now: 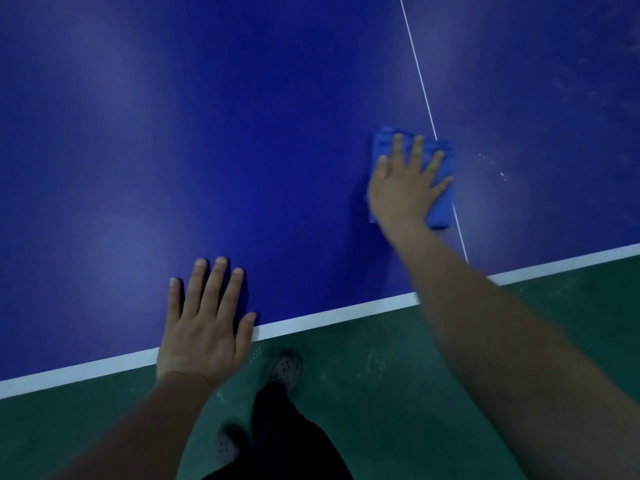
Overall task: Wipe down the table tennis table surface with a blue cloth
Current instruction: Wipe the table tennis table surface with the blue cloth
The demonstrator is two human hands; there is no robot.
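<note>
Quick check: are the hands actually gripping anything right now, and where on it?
Nothing is gripped. The right hand presses flat, fingers spread, on the middle of the folded blue cloth. The left hand rests flat on the table by its white edge.

On the table [242, 133], the cloth [440, 202] lies under the right hand [405, 188], at two o'clock from the left hand [204, 327].
</note>
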